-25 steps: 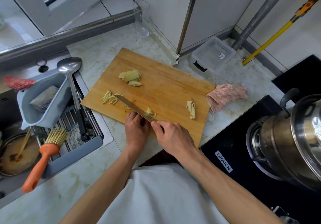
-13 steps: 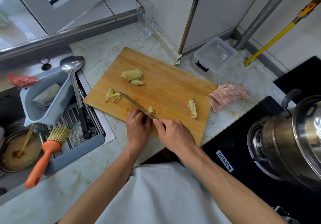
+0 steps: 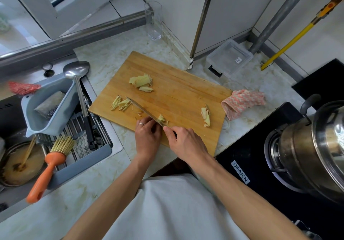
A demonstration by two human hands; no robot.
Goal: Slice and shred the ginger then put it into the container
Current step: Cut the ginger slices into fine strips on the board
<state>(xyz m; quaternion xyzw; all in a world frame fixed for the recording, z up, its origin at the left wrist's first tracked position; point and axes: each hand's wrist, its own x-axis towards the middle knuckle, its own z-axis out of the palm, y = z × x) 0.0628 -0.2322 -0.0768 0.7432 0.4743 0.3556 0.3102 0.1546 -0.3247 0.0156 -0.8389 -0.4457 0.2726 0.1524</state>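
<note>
Gripping knife [image 3: 147, 112], right hand [image 3: 184, 143] hiding handle, left hand [image 3: 148, 137] curled, pinning half-hidden ginger [image 3: 161, 118]

1. Your right hand [image 3: 183, 143] covers the knife [image 3: 143, 110] handle; only the blade shows.
2. Your left hand [image 3: 147, 137] hides most of the ginger piece [image 3: 161, 118] under its curled fingers, so you cannot tell how they touch it.
3. The pot [image 3: 314, 146] is cut off by the right edge.
4. The label [image 3: 237, 60] on the container [image 3: 229, 58] is too small to read.
5. The bowl [image 3: 16, 163] in the sink runs off the left edge.
</note>
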